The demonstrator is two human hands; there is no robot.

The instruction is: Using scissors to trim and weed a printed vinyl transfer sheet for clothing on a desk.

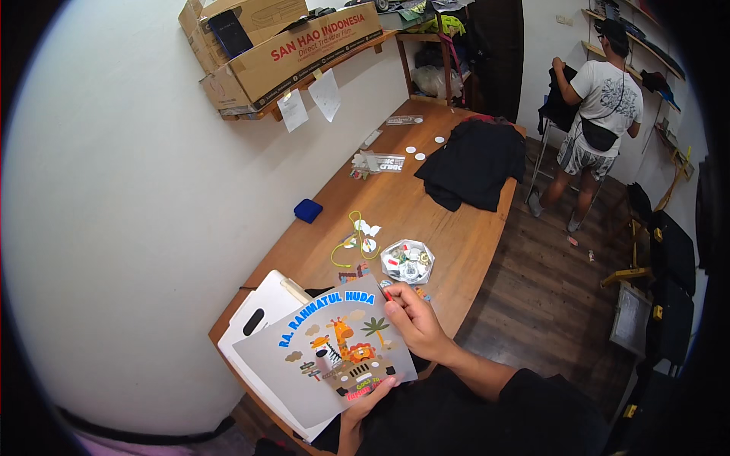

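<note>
A greyish translucent sheet of printed transfer film [262, 365] is tilted in front of me. It bears cartoon animals in a car, a palm tree and arched blue lettering. My left hand [370, 400] grips its lower edge, thumb on the printed face. At the upper right edge my right hand [417, 325] is closed in a pinch around a slim red object [388, 296], too small to name. Beneath the sheet lies a white board [277, 299] with a dark oval slot. Just beyond stands a white faceted bowl [431, 266] of small items.
On the wooden table [319, 235] lie a folded black garment [475, 163], a yellow-green cord [353, 235], a dark blue pouch [308, 210] and clear film strips [380, 163]. Cardboard boxes [304, 57] sit on a wall shelf. At the back right a person [604, 99] stands by a stool.
</note>
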